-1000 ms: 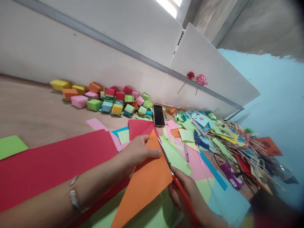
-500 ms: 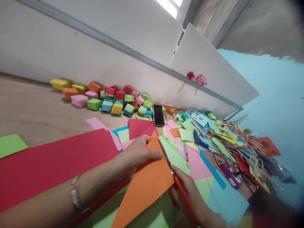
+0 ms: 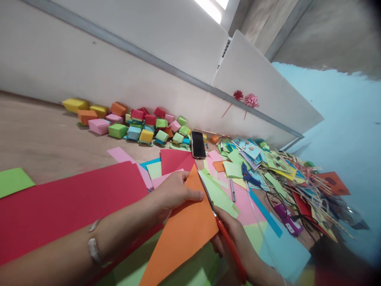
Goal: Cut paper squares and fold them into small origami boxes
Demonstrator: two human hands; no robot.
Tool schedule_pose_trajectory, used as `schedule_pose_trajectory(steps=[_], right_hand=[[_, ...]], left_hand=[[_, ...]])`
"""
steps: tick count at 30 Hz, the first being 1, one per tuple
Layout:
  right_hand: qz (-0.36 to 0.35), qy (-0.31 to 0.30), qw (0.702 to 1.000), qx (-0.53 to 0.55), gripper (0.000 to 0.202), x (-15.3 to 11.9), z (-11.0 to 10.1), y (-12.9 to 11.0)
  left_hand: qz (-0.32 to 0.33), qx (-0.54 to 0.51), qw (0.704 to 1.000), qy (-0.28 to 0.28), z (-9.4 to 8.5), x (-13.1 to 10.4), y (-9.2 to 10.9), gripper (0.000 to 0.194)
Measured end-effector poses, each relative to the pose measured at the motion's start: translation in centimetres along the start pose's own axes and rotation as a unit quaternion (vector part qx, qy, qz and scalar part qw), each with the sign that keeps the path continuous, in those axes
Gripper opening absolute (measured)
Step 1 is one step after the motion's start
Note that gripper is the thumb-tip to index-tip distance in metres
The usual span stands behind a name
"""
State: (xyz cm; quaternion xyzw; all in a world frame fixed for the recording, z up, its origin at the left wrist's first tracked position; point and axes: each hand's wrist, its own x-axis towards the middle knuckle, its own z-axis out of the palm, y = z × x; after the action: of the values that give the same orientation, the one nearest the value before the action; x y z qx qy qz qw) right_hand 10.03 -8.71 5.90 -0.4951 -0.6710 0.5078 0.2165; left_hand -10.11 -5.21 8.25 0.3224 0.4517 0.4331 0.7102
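An orange sheet of paper (image 3: 184, 234), pointed at its top, hangs over the other papers in the middle. My left hand (image 3: 175, 192) pinches it near the upper point, thumb on top. My right hand (image 3: 233, 234) is closed round the red handles of a pair of scissors (image 3: 228, 242). The metal blades lie along the right edge of the orange paper. Beneath my hands are green sheets (image 3: 133, 260), and a large red sheet (image 3: 74, 206) spreads to the left.
Small coloured paper boxes (image 3: 118, 130) stand along the wall, near a phone (image 3: 198, 144). To the right lie a cutter (image 3: 232, 190), a blue glue gun (image 3: 250, 175), a purple power strip (image 3: 288, 220) with black cables, and a heap of cards and sticks (image 3: 276, 161).
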Motion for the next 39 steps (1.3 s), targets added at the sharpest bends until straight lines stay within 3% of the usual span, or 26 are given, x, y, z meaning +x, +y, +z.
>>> schedule_pose_trajectory(steps=[13,22,27,34,39], right_hand=[[0.049,0.004,0.999,0.013,0.040,-0.16,0.24,-0.17],[-0.003,-0.005,1.000,0.008,0.041,0.06,-0.16,-0.08],[0.017,-0.007,1.000,0.016,0.045,0.10,-0.19,0.21],[0.059,0.008,0.998,0.026,0.044,-0.01,0.26,-0.56],[0.035,0.006,0.999,0.009,0.042,0.01,-0.10,-0.12]], left_hand=[[-0.001,0.001,1.000,-0.006,0.06,0.06,-0.25,0.066],[0.003,0.001,1.000,-0.018,0.15,-0.21,-0.20,0.055],[0.010,0.003,0.999,-0.032,0.30,-0.58,-0.21,0.045],[-0.002,-0.006,0.999,-0.034,0.31,-0.32,-0.36,0.048],[0.013,-0.003,0.999,-0.033,0.34,-0.48,-0.32,0.044]])
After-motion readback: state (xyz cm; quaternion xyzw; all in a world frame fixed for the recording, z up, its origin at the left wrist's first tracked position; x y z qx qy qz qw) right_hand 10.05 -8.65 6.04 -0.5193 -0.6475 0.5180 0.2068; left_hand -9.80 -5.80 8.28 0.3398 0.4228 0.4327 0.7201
